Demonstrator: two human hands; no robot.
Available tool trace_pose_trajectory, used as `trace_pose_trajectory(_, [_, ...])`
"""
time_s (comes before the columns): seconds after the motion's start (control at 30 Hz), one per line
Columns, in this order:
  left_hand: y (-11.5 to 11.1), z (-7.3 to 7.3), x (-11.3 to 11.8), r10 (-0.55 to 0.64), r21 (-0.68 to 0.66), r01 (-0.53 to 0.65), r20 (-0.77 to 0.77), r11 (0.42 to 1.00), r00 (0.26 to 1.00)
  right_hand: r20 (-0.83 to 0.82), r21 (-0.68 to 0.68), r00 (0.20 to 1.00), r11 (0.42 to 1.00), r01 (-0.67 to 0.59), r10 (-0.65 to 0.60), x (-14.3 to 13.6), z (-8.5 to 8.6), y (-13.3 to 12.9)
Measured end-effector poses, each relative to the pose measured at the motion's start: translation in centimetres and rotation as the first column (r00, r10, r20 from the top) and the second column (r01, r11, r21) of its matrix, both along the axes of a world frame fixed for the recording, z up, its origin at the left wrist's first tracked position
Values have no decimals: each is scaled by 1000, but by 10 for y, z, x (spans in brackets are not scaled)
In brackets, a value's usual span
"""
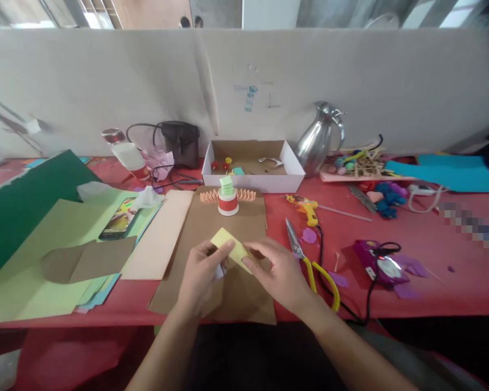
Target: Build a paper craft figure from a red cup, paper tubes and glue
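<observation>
Between my two hands is a folded piece of yellow paper (233, 248), tilted down to the right. My left hand (201, 271) pinches its left side, with the thumb on top; something small and whitish shows below these fingers. My right hand (279, 271) grips the paper's right end between thumb and fingers. Both hands are above a brown cardboard sheet (244, 301). Beyond them stands a small paper figure (228, 204) with a red and white round body, a folded green strip on top and pleated orange strips at its sides.
Yellow-handled scissors (309, 266) and a yellow glue gun (307, 209) lie to the right, near a purple device (381, 263) with a cord. Coloured paper sheets (36, 244) and a phone (120, 218) are left. A white box (252, 183) and a steel jug (318, 138) stand behind.
</observation>
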State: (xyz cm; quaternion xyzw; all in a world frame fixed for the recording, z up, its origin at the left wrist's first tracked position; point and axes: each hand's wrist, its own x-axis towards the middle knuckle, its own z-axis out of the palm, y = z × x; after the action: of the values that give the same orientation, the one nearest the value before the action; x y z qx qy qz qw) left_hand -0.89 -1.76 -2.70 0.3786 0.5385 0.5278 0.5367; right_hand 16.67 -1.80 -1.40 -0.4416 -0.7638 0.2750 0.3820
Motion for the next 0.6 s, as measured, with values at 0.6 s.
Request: trace_pose_trajectory(0.6, [-18,21,-4,-20,-6,19,-499,1000,866,79,73,996,997,-39,33,-7,3,1])
